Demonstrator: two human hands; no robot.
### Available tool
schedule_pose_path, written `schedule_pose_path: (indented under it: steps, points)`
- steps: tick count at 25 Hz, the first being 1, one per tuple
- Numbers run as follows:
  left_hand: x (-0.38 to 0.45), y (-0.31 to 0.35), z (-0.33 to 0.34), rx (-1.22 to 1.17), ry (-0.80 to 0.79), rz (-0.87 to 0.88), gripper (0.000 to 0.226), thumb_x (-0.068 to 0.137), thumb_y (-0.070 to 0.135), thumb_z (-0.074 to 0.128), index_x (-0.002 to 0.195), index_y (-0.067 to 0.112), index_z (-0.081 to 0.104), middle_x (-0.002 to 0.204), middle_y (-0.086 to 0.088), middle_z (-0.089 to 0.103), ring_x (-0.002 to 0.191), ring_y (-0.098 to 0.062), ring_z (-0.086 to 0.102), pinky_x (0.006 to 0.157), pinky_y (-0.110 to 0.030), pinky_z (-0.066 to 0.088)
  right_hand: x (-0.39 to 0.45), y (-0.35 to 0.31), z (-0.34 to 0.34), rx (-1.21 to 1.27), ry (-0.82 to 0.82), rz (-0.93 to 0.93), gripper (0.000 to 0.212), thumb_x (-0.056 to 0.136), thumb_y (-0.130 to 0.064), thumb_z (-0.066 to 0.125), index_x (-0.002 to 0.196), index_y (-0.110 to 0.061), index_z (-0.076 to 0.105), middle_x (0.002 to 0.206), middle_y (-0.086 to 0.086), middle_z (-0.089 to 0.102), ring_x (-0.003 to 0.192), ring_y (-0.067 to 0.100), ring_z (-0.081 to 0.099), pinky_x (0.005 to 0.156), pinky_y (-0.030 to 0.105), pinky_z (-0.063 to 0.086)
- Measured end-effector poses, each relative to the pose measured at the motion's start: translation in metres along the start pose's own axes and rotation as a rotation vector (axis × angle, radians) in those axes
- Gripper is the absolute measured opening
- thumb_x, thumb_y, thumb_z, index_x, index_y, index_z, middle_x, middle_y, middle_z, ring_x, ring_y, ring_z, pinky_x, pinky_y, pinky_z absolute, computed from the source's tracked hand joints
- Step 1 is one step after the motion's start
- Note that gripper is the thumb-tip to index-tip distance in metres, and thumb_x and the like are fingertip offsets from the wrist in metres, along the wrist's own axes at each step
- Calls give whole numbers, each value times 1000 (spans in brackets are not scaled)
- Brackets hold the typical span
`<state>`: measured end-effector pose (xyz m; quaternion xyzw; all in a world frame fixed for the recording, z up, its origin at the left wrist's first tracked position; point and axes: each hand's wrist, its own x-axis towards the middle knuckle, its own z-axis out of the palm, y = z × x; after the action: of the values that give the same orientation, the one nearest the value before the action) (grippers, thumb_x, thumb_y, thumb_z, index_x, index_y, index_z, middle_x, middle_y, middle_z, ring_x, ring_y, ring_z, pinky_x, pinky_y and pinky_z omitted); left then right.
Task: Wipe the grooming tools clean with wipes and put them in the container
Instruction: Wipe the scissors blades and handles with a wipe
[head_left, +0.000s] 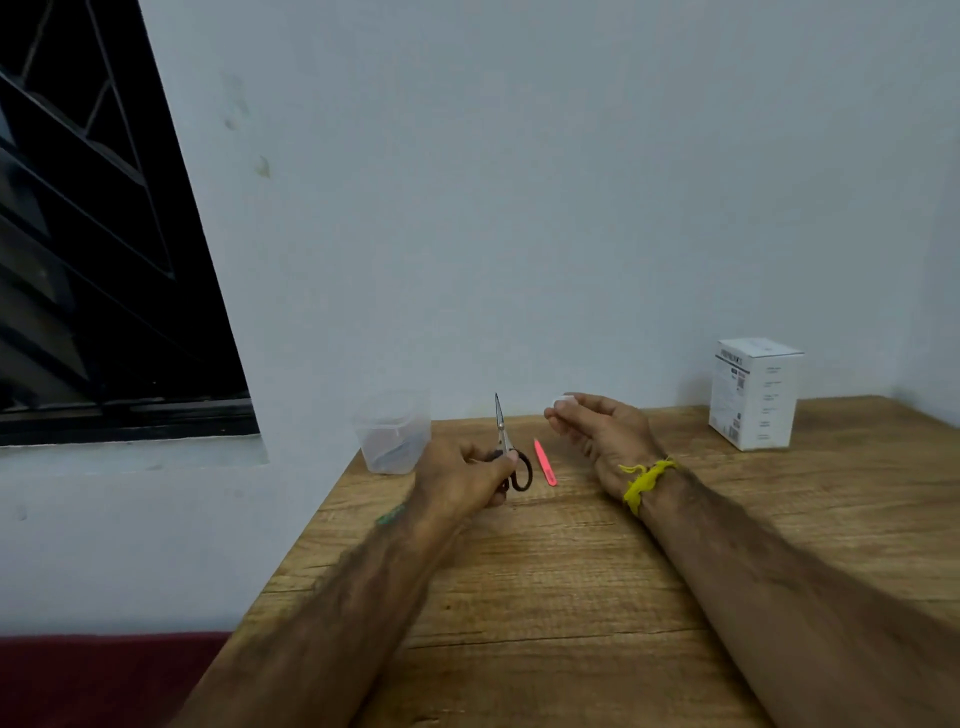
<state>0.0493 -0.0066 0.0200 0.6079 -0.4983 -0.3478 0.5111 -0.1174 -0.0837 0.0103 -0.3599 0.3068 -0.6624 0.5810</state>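
Up front in the head view, the left hand (462, 475) grips a pair of scissors (506, 447) by the black handles, fingers and thumb curled round the upper loop while the lower loop (522, 475) shows just right of the knuckles. The closed blades point up and slightly left, away from the person, standing well clear of the wooden table (571, 597) above the fist. So the steel part lies wholly above the grip, bare and untouched by either hand.

Across from it, the right hand (597, 428) is raised above the table with its fingers curled, pinching a small white wipe (565, 401) between thumb and fingertips. The wipe sits at the top of that hand, level with the scissor blades and apart from them. A yellow thread band (647, 480) circles the right wrist.

Between the two hands, pink tweezers (545, 462) lie flat on the table, just right of the scissor handles, not touching them.

Left of the left hand, at the table's far left corner, stands a clear plastic container (392, 431); something dark lies inside, too blurred to tell. A white box (753, 395) stands upright at the far right, near the wall (519, 208).
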Motion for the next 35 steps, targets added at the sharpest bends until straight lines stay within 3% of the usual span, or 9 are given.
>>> schedule_pose_path:
  steps: [5,11,14,17,21,24,26,30,35]
  points:
    - [-3,-12,5,-72,-88,33,21,78,12,85,87,1,70,76,-15,71,52,-14,64,53,-26,55,-17,3,4,-244,16,-17,9,85,-2,73,92,-7,70,81,7,69,68,15,68,59,24,54]
    - [-4,-12,2,-106,-139,103,27,70,2,87,86,-5,67,77,-24,73,60,-26,68,60,-38,56,-31,3,7,-229,31,-13,5,90,0,67,91,-5,67,81,5,66,73,18,66,57,24,57]
    - [-8,-10,2,-136,-190,100,28,69,-2,87,86,-7,65,76,-24,73,56,-24,68,54,-28,52,-50,3,-4,-426,19,-110,4,91,-1,67,88,-2,69,76,8,67,70,19,65,60,25,58]
    - [-11,-10,6,-142,-256,95,27,68,-3,88,83,0,66,77,-25,73,58,-25,68,59,-32,57,-65,-1,-17,-671,34,-276,7,92,-5,68,95,-3,74,75,9,69,69,14,66,61,24,56]
    - [-17,-9,11,-115,-282,91,23,71,1,87,81,4,66,66,-12,73,54,-16,67,50,-23,50,-66,-2,-11,-718,80,-454,7,85,-9,74,86,-15,74,76,4,73,69,17,71,67,34,61]
    - [-19,-7,11,-90,-294,132,24,72,8,88,85,2,69,71,-13,76,65,-18,71,60,-24,52,-66,-2,-10,-746,61,-503,6,81,-12,79,83,-16,75,76,0,74,74,20,73,70,37,62]
    - [-21,-6,13,-81,-329,156,26,75,14,87,91,1,71,78,-14,77,68,-19,71,63,-27,54,-67,-6,-13,-728,42,-458,6,80,-13,80,82,-17,75,77,-1,75,76,17,73,71,37,62]
    - [-21,-9,13,-179,-287,169,32,79,9,83,98,-9,65,78,-21,73,60,-22,66,54,-29,55,-71,-14,-10,-628,12,-241,7,86,-11,76,85,-15,70,79,3,75,79,20,75,62,39,61]
    - [-17,-10,6,-254,-279,137,34,78,7,82,101,-8,63,74,-21,71,56,-24,68,55,-31,59,-82,-11,-3,-547,-126,-54,7,91,-5,70,94,-2,64,77,18,72,63,23,70,45,30,53]
